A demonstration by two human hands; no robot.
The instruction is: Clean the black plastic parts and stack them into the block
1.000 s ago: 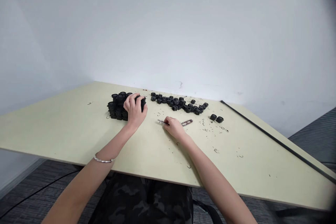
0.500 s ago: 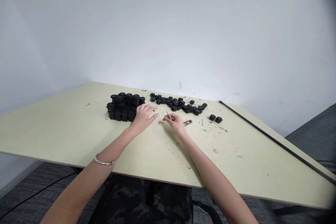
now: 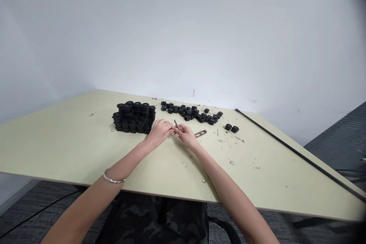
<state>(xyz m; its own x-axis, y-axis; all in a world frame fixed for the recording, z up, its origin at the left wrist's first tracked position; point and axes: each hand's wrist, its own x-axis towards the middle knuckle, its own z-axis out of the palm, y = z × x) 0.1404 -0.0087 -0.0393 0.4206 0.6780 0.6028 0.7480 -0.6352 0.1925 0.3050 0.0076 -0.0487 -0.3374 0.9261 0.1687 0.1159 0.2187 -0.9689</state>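
1. Your right grip point(image 3: 184, 134) pinches a slim grey metal blade point(image 3: 177, 125), tip slanting up;
2. your left grip point(image 3: 162, 129) has fingers bunched against the right fingertips; what it pinches, I cannot tell;
3. a brown slotted handle point(image 3: 198, 135) shows just beside your right grip on the pale yellow bench point(image 3: 160, 175);
4. a block of stacked black round-topped pieces point(image 3: 133, 126) stands just beside your left grip.
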